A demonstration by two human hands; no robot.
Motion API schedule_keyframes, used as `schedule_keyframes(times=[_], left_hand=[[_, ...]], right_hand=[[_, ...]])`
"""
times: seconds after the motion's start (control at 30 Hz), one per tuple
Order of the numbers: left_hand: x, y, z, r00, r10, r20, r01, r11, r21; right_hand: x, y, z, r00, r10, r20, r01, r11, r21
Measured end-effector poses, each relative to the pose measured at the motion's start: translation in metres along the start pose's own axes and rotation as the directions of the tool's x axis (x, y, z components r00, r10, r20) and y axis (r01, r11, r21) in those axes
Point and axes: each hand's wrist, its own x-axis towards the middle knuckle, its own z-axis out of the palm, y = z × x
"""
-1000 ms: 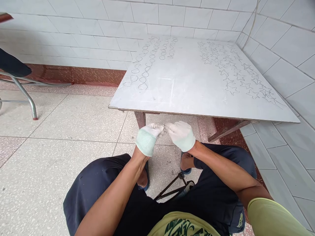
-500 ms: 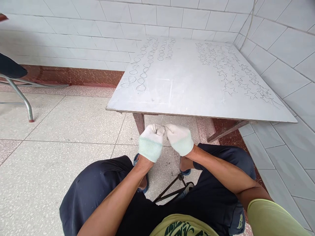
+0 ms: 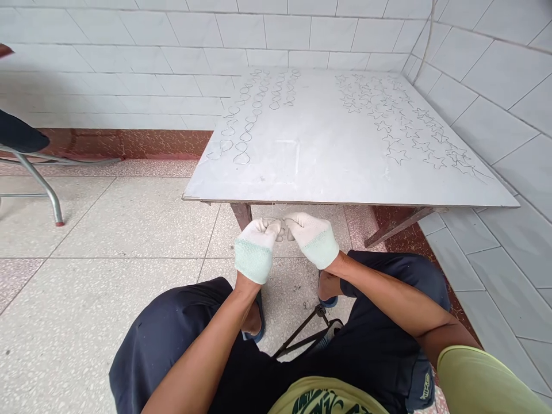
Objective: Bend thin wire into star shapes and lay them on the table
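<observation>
Left hand [image 3: 261, 234] and right hand [image 3: 309, 231], each in a white knit glove with a mint-green cuff, meet just below the centre of the frame, fingers bunched and pinching what seems to be a thin, pale strand of wire [image 3: 279, 207], faintly visible just above the fingertips; its full shape is hidden. It should weigh almost nothing, stiff enough to keep a bend yet springy, easily kinked by a hard squeeze, and perhaps slippery in knit fabric, so a fingertip pinch close to the bend, one hand on each side, would suit it best. One strand can be made out, with two hands on it. Across the white, flat-topped worktop [image 3: 340, 155] lie thin grey figure-eight loops [image 3: 245, 137], apparently wire, in four rows at upper centre, two long and two short; the loops are too fine to count singly. Toward the upper right are thin grey star outlines [image 3: 397, 155], well over a dozen, overlapping too much for an exact number.
</observation>
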Motion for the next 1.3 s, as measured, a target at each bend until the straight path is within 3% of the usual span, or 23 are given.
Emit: schedule_keyframes(times=[0.23,0.33,0.43,0.57,0.67,0.73,0.83,1.0,1.17,1.3], left_hand=[[0.010,-0.020,-0.010,0.990,-0.002,0.138,0.022,0.989,-0.145],[0.013,-0.023,-0.013,0.991,-0.014,0.133,0.041,0.978,-0.204],[0.016,-0.021,-0.015,0.990,-0.049,0.130,0.084,0.957,-0.278],[0.017,-0.011,-0.017,0.972,-0.112,0.205,0.181,0.916,-0.357],[0.014,-0.002,-0.019,0.970,-0.157,0.187,0.221,0.890,-0.398],[0.013,0.000,-0.019,0.968,-0.177,0.176,0.236,0.881,-0.410],[0.015,-0.002,-0.017,0.957,-0.157,0.243,0.242,0.895,-0.375],[0.021,-0.012,-0.018,0.953,-0.094,0.289,0.182,0.938,-0.294],[0.018,-0.014,-0.023,0.956,-0.082,0.282,0.149,0.963,-0.226],[0.013,-0.014,-0.021,0.966,-0.089,0.244,0.141,0.969,-0.202]], right_hand=[[0.004,-0.001,-0.005,0.996,0.047,0.080,-0.054,0.994,0.096],[0.005,0.001,-0.008,0.997,0.033,0.072,-0.038,0.998,0.060],[0.004,0.003,-0.007,0.998,0.029,0.052,-0.032,0.998,0.057],[0.004,0.000,-0.007,0.999,0.027,0.037,-0.030,0.996,0.083],[0.004,-0.003,-0.009,0.999,0.037,0.032,-0.040,0.994,0.103],[0.004,-0.004,-0.010,0.999,0.040,0.036,-0.044,0.992,0.122],[0.004,-0.003,-0.008,0.997,0.053,0.063,-0.062,0.988,0.143],[0.003,-0.002,-0.003,0.989,0.118,0.090,-0.133,0.974,0.185],[-0.001,-0.003,-0.007,0.996,0.026,0.089,-0.033,0.996,0.088],[-0.001,-0.001,-0.015,0.972,-0.176,0.156,0.200,0.968,-0.151]])
